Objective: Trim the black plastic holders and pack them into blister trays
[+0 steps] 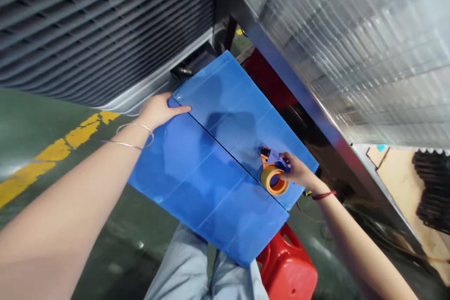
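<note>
A: The right hand (298, 171) is closed around the orange tape dispenser (274, 176), which sits at the near end of the seam of the blue corrugated box (211, 159).

B: And the left hand (160, 110)?

A: It lies flat and open on the far flap edge. I think if it slips, the flaps may open and the tape may go crooked.
</note>
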A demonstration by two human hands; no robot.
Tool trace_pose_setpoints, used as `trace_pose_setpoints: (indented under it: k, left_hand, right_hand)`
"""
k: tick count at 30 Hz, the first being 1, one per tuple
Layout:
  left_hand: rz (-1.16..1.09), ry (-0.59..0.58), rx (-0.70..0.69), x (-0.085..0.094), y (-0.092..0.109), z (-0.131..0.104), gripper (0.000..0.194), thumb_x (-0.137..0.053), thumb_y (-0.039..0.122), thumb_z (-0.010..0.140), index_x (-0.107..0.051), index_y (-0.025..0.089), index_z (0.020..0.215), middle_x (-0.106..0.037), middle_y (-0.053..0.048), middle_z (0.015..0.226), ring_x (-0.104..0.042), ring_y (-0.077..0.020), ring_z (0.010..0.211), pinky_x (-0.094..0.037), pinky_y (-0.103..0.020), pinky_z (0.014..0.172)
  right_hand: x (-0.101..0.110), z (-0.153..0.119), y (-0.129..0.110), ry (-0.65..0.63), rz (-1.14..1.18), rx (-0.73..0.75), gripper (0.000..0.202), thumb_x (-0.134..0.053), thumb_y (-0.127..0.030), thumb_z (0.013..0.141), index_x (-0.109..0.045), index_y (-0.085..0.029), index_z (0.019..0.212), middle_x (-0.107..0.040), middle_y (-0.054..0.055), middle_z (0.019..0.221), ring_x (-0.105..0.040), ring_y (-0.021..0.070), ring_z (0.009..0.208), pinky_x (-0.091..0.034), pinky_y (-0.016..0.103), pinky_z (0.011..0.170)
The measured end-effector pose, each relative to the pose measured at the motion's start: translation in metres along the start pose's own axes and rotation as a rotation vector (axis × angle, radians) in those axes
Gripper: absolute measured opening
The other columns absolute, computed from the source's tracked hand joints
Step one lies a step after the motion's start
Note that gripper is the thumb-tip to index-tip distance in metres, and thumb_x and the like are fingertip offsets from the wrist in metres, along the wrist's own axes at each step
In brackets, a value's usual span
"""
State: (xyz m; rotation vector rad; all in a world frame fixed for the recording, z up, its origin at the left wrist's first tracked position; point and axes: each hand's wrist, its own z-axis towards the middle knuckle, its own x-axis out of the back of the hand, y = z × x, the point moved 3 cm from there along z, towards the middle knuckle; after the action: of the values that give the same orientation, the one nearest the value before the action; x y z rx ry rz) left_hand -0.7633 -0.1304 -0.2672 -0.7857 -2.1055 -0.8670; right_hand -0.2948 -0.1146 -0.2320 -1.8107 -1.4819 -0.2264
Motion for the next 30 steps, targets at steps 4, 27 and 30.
trace_pose_setpoints:
  k: [4, 27, 30]
  left_hand:
    - [0.005, 0.025, 0.021, 0.001, -0.001, -0.01, 0.062, -0.064, 0.069, 0.077, -0.07, 0.02, 0.114, -0.076, -0.016, 0.115, -0.069, -0.0413, 0.109, -0.054, -0.044, 0.086]
    - [-0.469, 0.202, -0.15, 0.002, -0.023, -0.073, 0.073, -0.07, 0.035, 0.087, -0.043, 0.019, 0.153, -0.038, -0.012, 0.163, -0.026, -0.032, 0.154, -0.016, -0.047, 0.128]
    - [-0.879, -0.118, -0.205, -0.006, -0.01, -0.09, 0.044, -0.052, 0.04, 0.096, -0.063, 0.018, 0.132, -0.065, -0.013, 0.138, -0.055, -0.0287, 0.133, -0.035, -0.047, 0.119]
  right_hand:
    - [0.006, -0.003, -0.015, -0.041, 0.071, -0.039, 0.017, -0.074, -0.026, 0.082, -0.062, -0.016, 0.089, -0.065, 0.0, 0.081, -0.062, 0.0149, 0.07, -0.055, 0.032, 0.068]
    - [-0.113, -0.006, -0.168, 0.441, 0.348, 0.281, 0.046, -0.066, -0.062, 0.083, -0.059, -0.021, 0.103, -0.067, 0.002, 0.077, -0.06, 0.0198, 0.063, -0.049, 0.032, 0.06]
    - [-0.11, -0.007, -0.165, 0.424, 0.338, 0.3, 0.043, -0.067, -0.062, 0.083, -0.057, -0.022, 0.096, -0.061, -0.003, 0.064, -0.052, 0.0158, 0.051, -0.043, 0.028, 0.05]
